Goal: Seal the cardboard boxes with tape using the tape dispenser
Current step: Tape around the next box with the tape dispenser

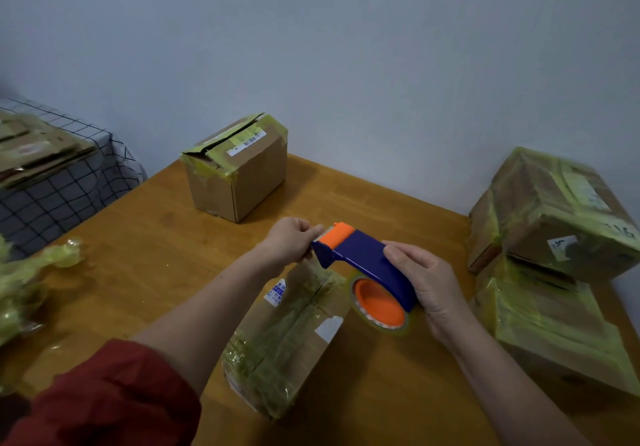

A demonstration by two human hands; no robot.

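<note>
A blue and orange tape dispenser with a roll of clear yellowish tape hangs over the table centre. My right hand grips its blue handle from the right. At the orange cutter end my left hand pinches the loose tape end. Directly below lies a flat cardboard box, wrapped in yellowish tape, with white labels on top. A small upright cardboard box stands at the table's far side, its top flaps taped but gaping.
Two larger taped boxes are stacked at the right, the upper box on the lower box. Crumpled used tape lies at the left edge. Flattened cardboard rests on a checked cloth beyond the wooden table.
</note>
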